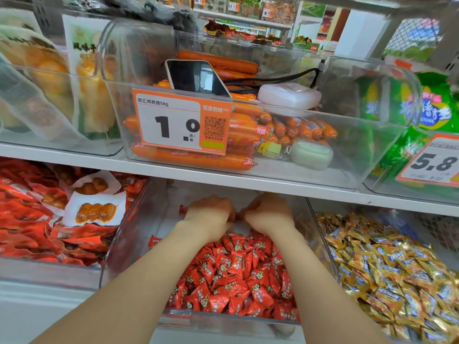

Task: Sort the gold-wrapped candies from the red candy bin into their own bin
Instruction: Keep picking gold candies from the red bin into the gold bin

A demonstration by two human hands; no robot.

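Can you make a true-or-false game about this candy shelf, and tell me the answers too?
1. Both hands, the left hand and the right hand, reach into the red candy bin. True.
2. The gold candies lie to the left of the red candies. False: they lie to the right, in the next bin.
3. A phone rests on the sausages on the shelf above. True.
4. The price tag on the sausage bin says 5.8. False: it says 1.0. The 5.8 tag hangs by the green bags.
5. The red candies fill the bin to its back. False: they are heaped at the front.
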